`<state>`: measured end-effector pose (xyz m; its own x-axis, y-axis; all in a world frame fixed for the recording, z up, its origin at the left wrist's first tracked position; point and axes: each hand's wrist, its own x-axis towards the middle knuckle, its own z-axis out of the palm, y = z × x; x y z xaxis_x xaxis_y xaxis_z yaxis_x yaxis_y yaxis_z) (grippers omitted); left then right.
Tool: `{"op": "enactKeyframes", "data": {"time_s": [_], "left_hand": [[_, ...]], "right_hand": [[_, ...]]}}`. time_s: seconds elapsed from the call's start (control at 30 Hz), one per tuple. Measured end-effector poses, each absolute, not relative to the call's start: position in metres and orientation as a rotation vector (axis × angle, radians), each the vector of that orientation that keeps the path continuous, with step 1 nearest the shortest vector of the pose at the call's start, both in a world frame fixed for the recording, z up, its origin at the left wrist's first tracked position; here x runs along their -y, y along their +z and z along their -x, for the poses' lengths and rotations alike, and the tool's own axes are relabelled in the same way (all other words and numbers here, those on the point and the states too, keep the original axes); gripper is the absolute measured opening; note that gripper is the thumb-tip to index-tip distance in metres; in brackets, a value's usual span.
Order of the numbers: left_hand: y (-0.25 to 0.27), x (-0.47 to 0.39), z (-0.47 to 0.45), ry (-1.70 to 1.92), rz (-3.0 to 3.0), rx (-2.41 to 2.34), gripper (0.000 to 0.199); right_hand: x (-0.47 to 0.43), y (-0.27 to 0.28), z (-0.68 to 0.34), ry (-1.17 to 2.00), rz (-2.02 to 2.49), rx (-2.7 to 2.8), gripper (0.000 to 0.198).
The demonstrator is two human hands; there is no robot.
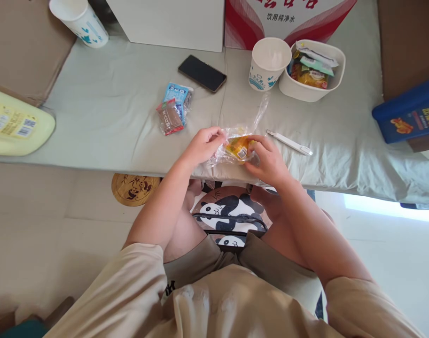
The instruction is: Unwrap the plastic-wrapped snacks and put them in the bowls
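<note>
Between my two hands, at the front of the cloth-covered surface, is a yellow snack packet (237,147) with a barcode, lying in a clear plastic bag (218,158). My left hand (209,143) pinches the bag's left side. My right hand (265,157) has its thumb and fingers closed on the packet's right end. A strip of the clear plastic stretches away behind the packet. Just right of my right hand lies a white utility knife (290,142). Left of my left hand are a brown-and-red packet (170,117) and a blue packet (181,95).
A black phone (202,73) lies behind the packets. A paper cup (269,63) touches a white tub (311,93) of snack packets. Another paper cup (81,23) stands far left, near a yellow bottle (20,123). Boxes (172,21) line the back; a blue package (408,110) is at right.
</note>
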<state>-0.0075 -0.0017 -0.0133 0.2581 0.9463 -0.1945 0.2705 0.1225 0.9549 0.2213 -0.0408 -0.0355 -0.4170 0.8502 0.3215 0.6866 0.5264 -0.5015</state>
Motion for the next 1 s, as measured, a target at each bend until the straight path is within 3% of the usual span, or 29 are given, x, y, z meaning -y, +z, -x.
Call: {"op": "enactKeyframes", "data": {"time_s": [0.1,0.27,0.4,0.63,0.8,1.0], "left_hand": [[-0.014,0.0,0.003,0.916,-1.163,-1.195,0.023],[-0.014,0.0,-0.006,0.947,-0.868,-1.08,0.021],[-0.011,0.002,-0.014,0.91,-0.72,-0.997,0.018],[-0.011,-0.013,-0.015,1.076,-0.539,-1.07,0.007],[-0.01,-0.022,-0.011,1.132,-0.616,-1.23,0.012],[-0.013,-0.016,-0.014,1.034,-0.805,-1.207,0.011]], "right_hand": [[0.044,-0.03,-0.222,0.525,1.104,2.209,0.008],[0.043,-0.03,-0.22,0.634,1.435,1.916,0.031],[0.04,-0.036,-0.217,0.559,1.554,1.946,0.064],[0.038,-0.037,-0.22,0.232,1.537,1.95,0.026],[0.044,-0.029,-0.233,0.164,1.413,1.705,0.031],[0.042,-0.011,-0.27,0.225,1.606,1.409,0.041]]}}
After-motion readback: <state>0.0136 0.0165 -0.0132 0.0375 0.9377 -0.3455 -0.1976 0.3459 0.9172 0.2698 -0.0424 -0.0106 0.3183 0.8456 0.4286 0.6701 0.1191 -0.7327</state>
